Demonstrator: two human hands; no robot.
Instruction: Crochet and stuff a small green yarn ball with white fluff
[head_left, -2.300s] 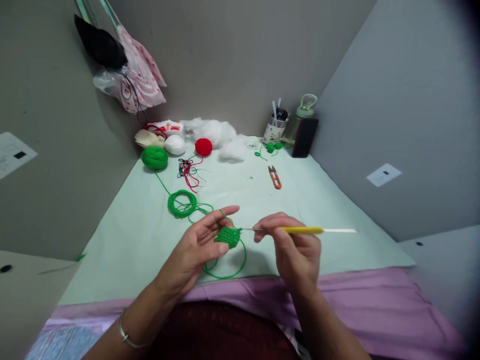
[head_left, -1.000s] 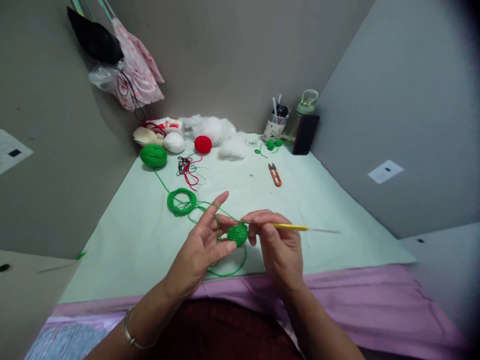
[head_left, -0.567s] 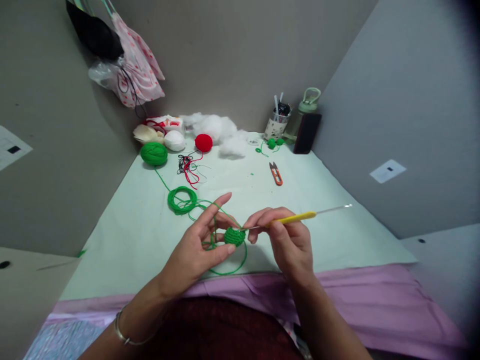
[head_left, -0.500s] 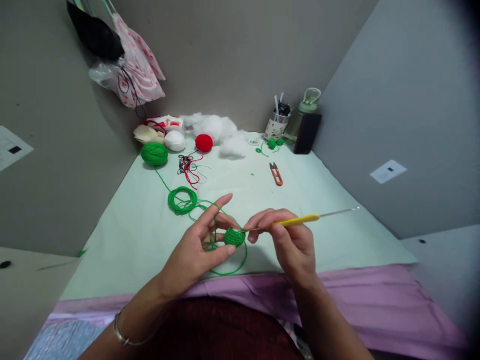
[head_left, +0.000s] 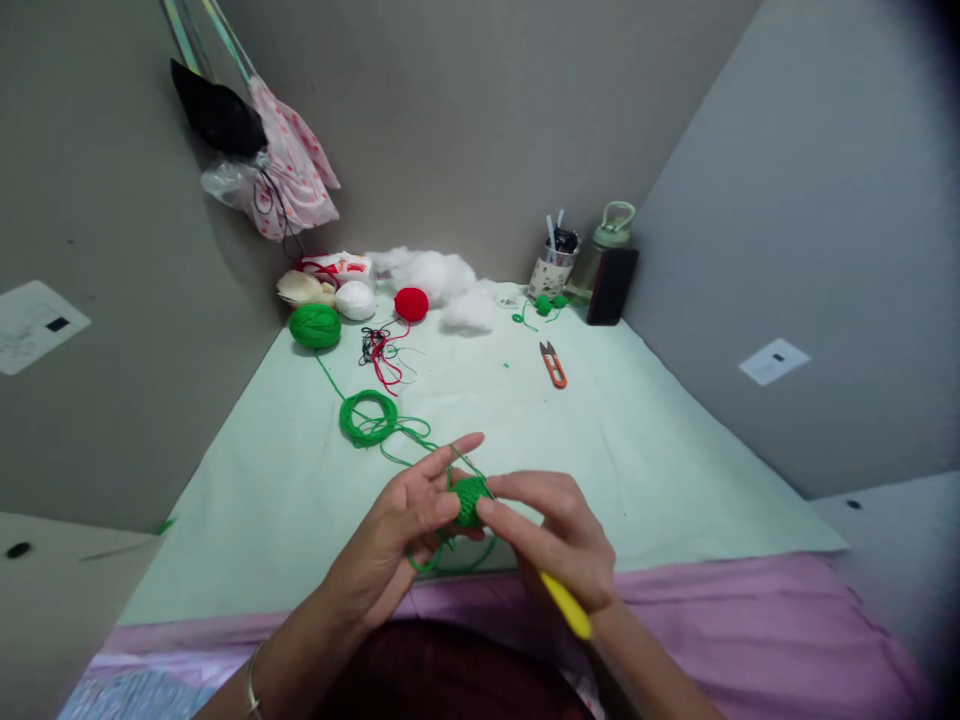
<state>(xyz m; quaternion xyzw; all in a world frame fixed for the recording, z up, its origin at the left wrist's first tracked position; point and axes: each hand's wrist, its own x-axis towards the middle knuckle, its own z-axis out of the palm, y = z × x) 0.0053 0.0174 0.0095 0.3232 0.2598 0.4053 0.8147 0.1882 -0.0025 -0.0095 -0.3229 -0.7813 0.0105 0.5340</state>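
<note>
A small green crochet piece (head_left: 469,503) is pinched between the thumb and fingers of my left hand (head_left: 405,520). Green yarn runs over that hand's raised index finger, and a loop of it hangs below the piece. My right hand (head_left: 559,530) holds a crochet hook (head_left: 566,606) by its yellow handle, which points down toward me under the palm. Its thumb and index fingertips touch the right edge of the crochet piece. The hook's tip is mostly hidden by the fingers. A loose coil of green yarn (head_left: 342,420) lies beyond my left hand.
Behind the coil sit a green yarn ball (head_left: 315,327), a white ball (head_left: 355,300) and a red ball (head_left: 411,304). White stuffing (head_left: 431,275) lies at the back wall. Orange thread snips (head_left: 555,368) rest at right, before a phone (head_left: 613,287), pen cup (head_left: 551,272) and bottle (head_left: 611,235).
My right hand has turned, so the hook's handle swings from pointing right to pointing down toward me. Its fingertips now touch the crochet piece. The view has tilted slightly up.
</note>
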